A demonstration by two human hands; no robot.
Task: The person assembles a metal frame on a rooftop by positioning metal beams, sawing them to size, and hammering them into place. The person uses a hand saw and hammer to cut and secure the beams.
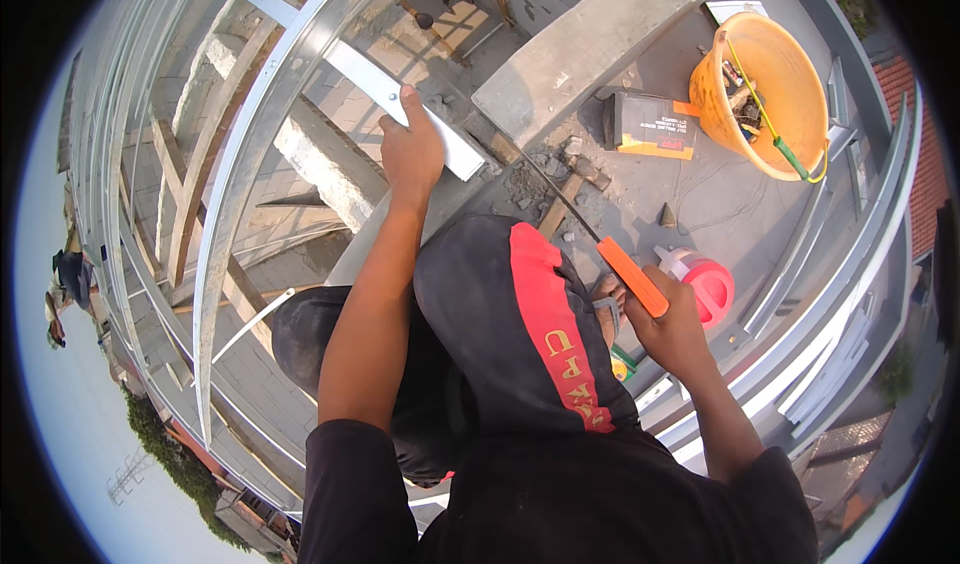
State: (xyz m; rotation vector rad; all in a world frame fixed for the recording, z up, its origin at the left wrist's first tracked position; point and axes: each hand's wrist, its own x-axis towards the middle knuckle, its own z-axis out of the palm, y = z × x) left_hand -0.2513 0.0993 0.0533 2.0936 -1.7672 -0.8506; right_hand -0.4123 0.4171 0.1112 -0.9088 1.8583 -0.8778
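Under the left hand (412, 164) ran a pale metal strip (455, 151), gripped, fingers partly hidden; right hand (672, 332) wrapped round an orange-handled tool (632, 276), dark shaft angled forward-left; yellow-orange bucket (711, 86) stood beyond it, farther forward

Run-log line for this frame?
left hand: holding metal profile | right hand: holding orange-handled tool | bucket: upper right

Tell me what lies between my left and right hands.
In the head view, mostly your red-striped trouser knee, between the left hand on the metal strip and the right hand holding the orange-handled tool.
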